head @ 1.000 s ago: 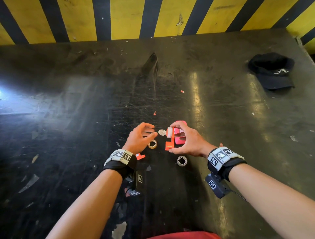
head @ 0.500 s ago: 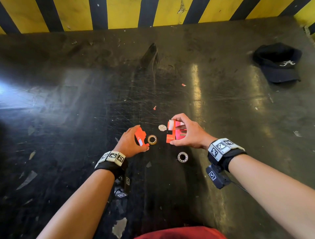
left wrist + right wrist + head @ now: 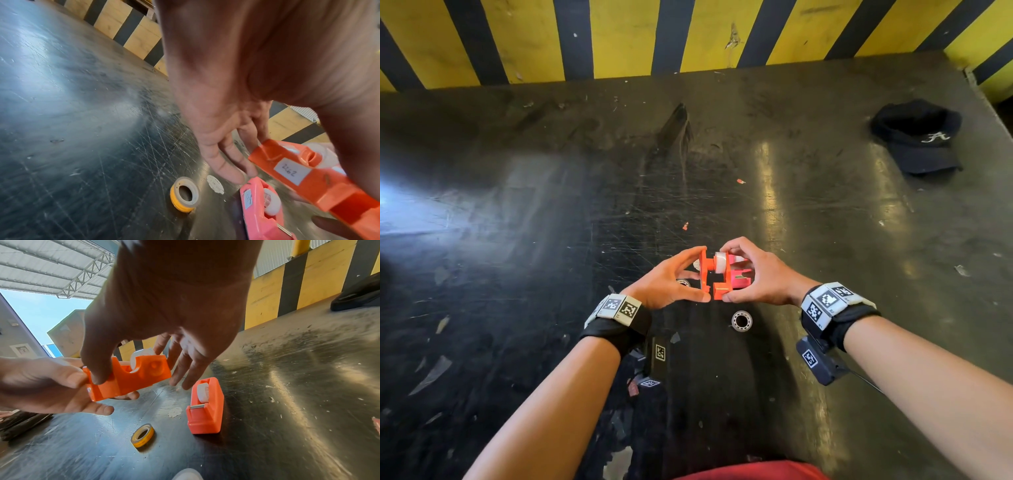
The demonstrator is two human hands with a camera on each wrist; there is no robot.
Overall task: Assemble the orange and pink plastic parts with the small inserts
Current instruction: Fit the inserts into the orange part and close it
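Observation:
Both hands meet above the middle of the black table (image 3: 551, 240) on an orange tape-dispenser body. My left hand (image 3: 698, 274) pinches its left shell (image 3: 703, 270), which carries a white label (image 3: 292, 172). With thumb and fingers my right hand (image 3: 726, 274) grips the right shell (image 3: 127, 378), and a white spool (image 3: 720, 262) sits between the shells. A pink dispenser (image 3: 205, 407) with its own white spool stands on the table below my right fingers, untouched. One yellow tape roll (image 3: 142, 434) lies beside it, and another roll (image 3: 741, 320) lies nearer me.
A black cap (image 3: 917, 137) lies at the back right near the table's right edge. The yellow and black striped wall (image 3: 619, 37) closes the far side. A white round sticker (image 3: 214, 184) and small scraps dot the surface. Black tagged straps (image 3: 657, 356) lie near my body.
My left hand picked the loose orange shell off the table and carried it right. It now touches the orange part with the spool in my right hand.

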